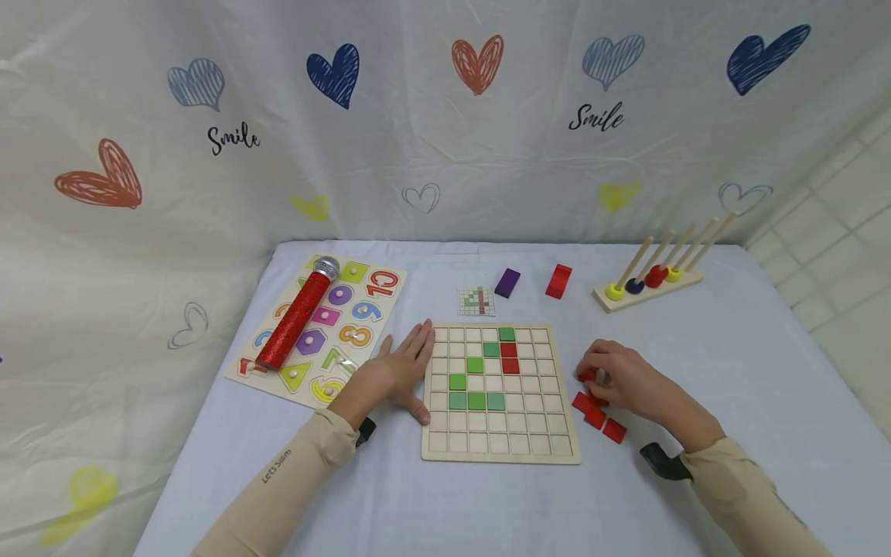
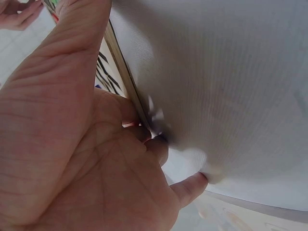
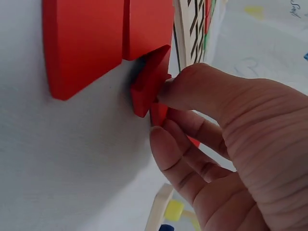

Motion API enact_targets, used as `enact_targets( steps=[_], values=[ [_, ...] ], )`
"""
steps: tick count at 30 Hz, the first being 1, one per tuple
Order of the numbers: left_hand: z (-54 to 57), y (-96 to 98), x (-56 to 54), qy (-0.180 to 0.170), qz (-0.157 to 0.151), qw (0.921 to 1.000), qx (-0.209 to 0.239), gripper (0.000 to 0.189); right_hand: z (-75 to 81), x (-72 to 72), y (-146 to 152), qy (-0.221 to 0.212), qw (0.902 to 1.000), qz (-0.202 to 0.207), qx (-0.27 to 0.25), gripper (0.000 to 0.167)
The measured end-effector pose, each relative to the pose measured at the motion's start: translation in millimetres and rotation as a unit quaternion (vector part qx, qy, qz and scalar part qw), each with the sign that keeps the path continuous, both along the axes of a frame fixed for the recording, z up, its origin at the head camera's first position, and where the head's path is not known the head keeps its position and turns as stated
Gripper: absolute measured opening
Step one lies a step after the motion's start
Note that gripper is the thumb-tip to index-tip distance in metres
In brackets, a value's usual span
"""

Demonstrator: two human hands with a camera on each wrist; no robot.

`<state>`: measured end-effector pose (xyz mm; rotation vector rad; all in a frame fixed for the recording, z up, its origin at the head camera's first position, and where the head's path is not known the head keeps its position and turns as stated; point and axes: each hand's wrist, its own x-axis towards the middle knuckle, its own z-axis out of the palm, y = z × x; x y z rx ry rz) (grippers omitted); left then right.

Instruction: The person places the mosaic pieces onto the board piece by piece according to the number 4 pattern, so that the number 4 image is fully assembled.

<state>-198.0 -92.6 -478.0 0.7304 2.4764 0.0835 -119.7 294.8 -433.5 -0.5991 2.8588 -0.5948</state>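
A wooden grid board (image 1: 518, 444) lies flat on the white-covered table, with several green tiles (image 1: 476, 401) and two red tiles (image 1: 510, 357) in its squares. My left hand (image 1: 397, 375) rests against the board's left edge, fingers extended; the left wrist view shows fingertips (image 2: 197, 185) down at the cloth. To the right of the board, my right hand (image 1: 626, 379) pinches a tilted red tile (image 3: 151, 82) between thumb and fingers. Loose red tiles (image 1: 595, 418) lie in a slanting row just below that hand, and its fingers partly hide others.
Behind the board lie a small pattern card (image 1: 468, 303), a purple tile stack (image 1: 507, 283) and red tiles (image 1: 558, 281). A wooden peg stand (image 1: 654, 296) with coloured beads is at the back right. At left, a red glittery microphone (image 1: 295, 321) lies across a number puzzle board (image 1: 379, 317).
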Motion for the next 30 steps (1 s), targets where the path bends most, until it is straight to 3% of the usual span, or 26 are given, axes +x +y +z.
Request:
enact_targets(
  steps=[13, 23, 30],
  values=[
    [-1.4, 0.0, -0.5, 0.000, -0.001, 1.0000, 0.001, 0.160, 5.6, 0.1, -19.2, 0.060, 0.9949, 0.070, -0.040, 0.023],
    [-2.8, 1.3, -1.0, 0.002, -0.002, 1.0000, -0.002, 0.160, 14.2, -1.1, -38.0, 0.043, 0.9963, 0.068, -0.031, 0.024],
    [-1.1, 1.2, -0.2, 0.002, 0.000, 1.0000, -0.004, 0.161, 10.0, -5.3, -59.7, 0.044, 0.9908, 0.118, -0.049, 0.020]
  ],
)
